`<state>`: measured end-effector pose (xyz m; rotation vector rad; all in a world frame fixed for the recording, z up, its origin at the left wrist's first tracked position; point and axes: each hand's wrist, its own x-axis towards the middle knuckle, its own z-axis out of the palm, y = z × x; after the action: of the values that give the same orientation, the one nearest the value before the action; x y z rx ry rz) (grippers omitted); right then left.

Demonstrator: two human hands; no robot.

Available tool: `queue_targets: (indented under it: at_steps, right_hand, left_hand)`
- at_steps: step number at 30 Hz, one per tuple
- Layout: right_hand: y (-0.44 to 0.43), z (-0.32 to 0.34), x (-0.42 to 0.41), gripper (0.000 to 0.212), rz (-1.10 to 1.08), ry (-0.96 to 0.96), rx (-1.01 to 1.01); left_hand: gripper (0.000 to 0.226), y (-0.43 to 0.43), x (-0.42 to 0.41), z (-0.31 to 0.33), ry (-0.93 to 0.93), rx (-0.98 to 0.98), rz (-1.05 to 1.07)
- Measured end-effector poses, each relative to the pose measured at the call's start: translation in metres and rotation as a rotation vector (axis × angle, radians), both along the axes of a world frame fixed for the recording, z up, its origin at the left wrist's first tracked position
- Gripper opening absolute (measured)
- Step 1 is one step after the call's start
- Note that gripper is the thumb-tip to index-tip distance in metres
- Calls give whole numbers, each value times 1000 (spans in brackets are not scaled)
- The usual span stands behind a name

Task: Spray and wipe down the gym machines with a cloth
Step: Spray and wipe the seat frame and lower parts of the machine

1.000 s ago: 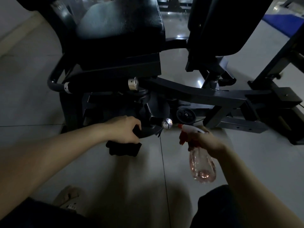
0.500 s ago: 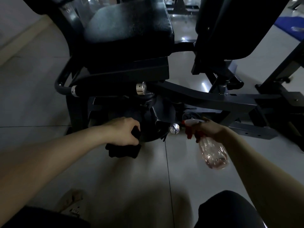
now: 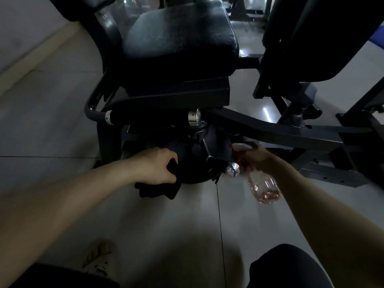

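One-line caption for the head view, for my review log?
Left hand grips a black cloth at the gym machine's round base while the right hand aims a spray bottle at it.

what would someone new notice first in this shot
Two bare arms reach in from below toward a dark gym machine. The left hand grips a black cloth low down, below the big black seat pad; the right hand holds a clear spray bottle with pinkish liquid beside a shiny chrome knob.

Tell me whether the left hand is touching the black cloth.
Touching. The head view shows the left hand gripping the black cloth, fingers curled round it, with the rest hanging out below the palm.
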<state>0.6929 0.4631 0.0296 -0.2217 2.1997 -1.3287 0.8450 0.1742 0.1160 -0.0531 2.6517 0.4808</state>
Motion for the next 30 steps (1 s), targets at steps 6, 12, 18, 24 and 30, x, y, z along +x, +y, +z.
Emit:
queue_targets:
  at_steps: [6, 12, 18, 24, 30]
  right_hand:
    - [-2, -4, 1, 31, -62, 24, -60]
    - [10, -15, 13, 40, -55, -46, -70]
    - [29, -30, 56, 20, 2, -80, -106]
    - [17, -79, 112, 46, -1, 96, 63]
    - [0, -92, 167, 44, 99, 366, 213]
  left_hand:
    - [27, -1, -1, -1, -3, 12, -4]
    - [27, 2, -6, -2, -6, -15, -18]
    - [29, 16, -11, -5, -4, -48, -36]
    - [31, 29, -10, -8, -20, -82, -74]
    - [23, 38, -7, -10, -56, -98, -102]
